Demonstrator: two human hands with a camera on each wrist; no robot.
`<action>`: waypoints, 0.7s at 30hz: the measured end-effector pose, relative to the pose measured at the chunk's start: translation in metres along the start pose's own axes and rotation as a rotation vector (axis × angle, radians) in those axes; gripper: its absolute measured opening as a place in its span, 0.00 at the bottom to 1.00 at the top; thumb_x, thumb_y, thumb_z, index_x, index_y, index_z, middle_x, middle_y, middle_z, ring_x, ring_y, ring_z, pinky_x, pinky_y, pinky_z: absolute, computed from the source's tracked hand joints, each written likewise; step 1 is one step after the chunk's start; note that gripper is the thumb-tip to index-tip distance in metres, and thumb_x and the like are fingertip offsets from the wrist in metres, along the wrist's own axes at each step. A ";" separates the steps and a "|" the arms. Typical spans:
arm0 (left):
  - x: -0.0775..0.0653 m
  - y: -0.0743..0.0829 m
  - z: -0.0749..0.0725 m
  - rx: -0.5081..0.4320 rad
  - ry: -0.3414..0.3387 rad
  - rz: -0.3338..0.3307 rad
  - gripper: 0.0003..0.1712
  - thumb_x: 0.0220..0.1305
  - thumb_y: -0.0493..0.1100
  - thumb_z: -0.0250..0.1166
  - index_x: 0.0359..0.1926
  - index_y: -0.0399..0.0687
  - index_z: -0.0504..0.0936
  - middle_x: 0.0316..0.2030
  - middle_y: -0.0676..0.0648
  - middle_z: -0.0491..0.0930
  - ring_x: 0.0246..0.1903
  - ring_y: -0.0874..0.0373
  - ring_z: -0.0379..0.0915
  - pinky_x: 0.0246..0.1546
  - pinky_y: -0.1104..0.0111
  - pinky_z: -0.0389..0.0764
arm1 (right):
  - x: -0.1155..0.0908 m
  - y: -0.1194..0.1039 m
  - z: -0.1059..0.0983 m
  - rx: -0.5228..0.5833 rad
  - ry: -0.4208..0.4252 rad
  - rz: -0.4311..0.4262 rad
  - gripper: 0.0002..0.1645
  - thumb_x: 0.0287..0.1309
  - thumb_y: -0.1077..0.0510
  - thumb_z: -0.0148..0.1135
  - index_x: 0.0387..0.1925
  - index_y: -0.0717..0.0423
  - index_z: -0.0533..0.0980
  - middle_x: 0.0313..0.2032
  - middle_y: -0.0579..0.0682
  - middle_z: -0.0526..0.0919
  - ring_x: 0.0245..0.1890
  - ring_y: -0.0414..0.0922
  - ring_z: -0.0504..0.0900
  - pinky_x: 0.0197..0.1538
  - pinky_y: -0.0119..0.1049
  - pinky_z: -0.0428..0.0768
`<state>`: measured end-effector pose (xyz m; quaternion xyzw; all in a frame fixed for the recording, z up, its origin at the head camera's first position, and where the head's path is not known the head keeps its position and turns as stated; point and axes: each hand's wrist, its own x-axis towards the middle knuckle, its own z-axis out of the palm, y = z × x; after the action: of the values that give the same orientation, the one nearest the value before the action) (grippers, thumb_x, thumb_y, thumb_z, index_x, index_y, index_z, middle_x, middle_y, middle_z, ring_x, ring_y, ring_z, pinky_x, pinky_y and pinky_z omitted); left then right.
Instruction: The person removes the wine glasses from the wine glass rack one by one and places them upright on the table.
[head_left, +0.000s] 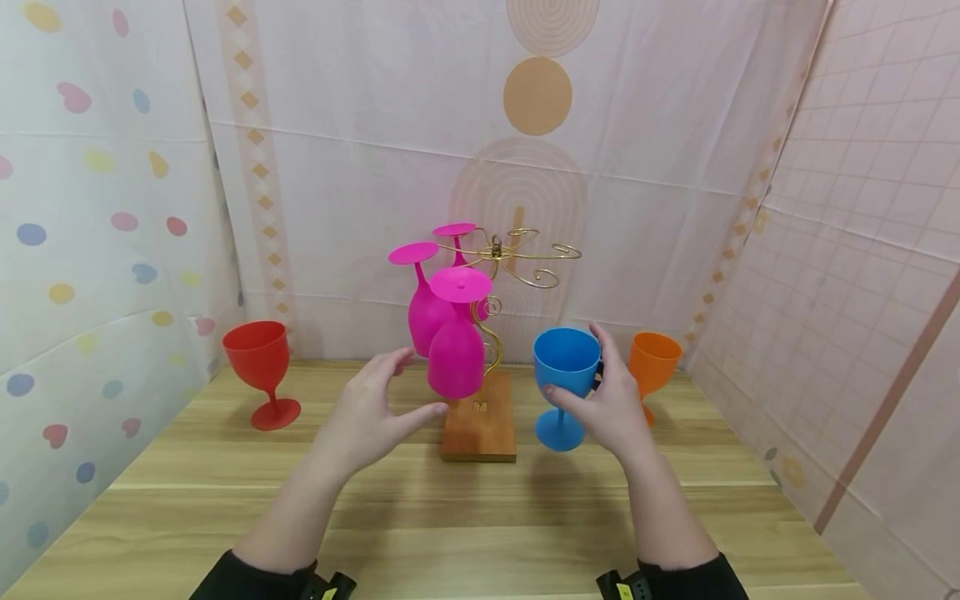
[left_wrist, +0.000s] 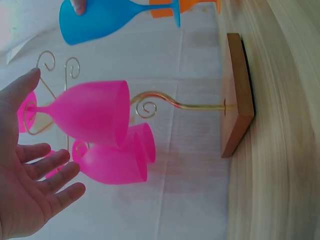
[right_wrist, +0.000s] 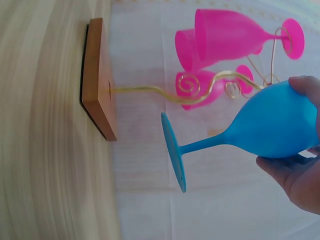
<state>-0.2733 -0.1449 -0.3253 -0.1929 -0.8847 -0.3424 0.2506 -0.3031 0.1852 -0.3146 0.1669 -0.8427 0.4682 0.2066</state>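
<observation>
My right hand (head_left: 611, 400) grips the bowl of a blue goblet (head_left: 566, 362), thumb and fingers around it. In the right wrist view its foot is raised off the tabletop and the goblet leans slightly. My left hand (head_left: 367, 417) has its fingers spread beside the pink goblets and holds nothing; whether it touches them is unclear. Three pink goblets (head_left: 456, 358) hang upside down by their feet on the left side of a gold wire rack (head_left: 497, 250). Several curled arms on the rack's right side bear no goblet. Its post stands on a wooden base (head_left: 478, 446).
At the left, a red goblet (head_left: 257, 354) stands upright on the wood-grain table (head_left: 465, 533). An orange goblet (head_left: 654, 362) stands at the right, partly behind my right hand. Patterned cloth (head_left: 360, 167) hangs behind the table and along both sides.
</observation>
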 end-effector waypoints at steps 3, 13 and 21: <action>0.001 -0.005 0.000 0.024 -0.017 -0.027 0.54 0.54 0.71 0.72 0.71 0.42 0.69 0.62 0.42 0.76 0.61 0.43 0.73 0.55 0.42 0.79 | 0.002 0.006 -0.006 0.000 0.012 0.036 0.61 0.54 0.49 0.78 0.80 0.43 0.50 0.69 0.60 0.68 0.64 0.65 0.72 0.59 0.68 0.74; 0.002 -0.019 0.002 0.055 -0.086 -0.120 0.53 0.56 0.67 0.74 0.73 0.43 0.66 0.64 0.40 0.74 0.62 0.41 0.71 0.54 0.40 0.78 | 0.006 0.028 -0.026 -0.016 0.051 0.134 0.61 0.56 0.45 0.76 0.79 0.50 0.48 0.70 0.63 0.65 0.65 0.64 0.69 0.62 0.67 0.72; 0.002 -0.035 0.005 0.020 -0.157 -0.214 0.53 0.58 0.66 0.73 0.74 0.42 0.65 0.65 0.36 0.73 0.61 0.37 0.72 0.53 0.43 0.81 | 0.007 0.041 -0.042 -0.030 0.098 0.245 0.62 0.56 0.44 0.76 0.78 0.51 0.47 0.70 0.64 0.65 0.66 0.65 0.67 0.63 0.66 0.70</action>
<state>-0.2948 -0.1657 -0.3449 -0.1214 -0.9205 -0.3421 0.1445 -0.3205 0.2419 -0.3206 0.0367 -0.8527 0.4848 0.1911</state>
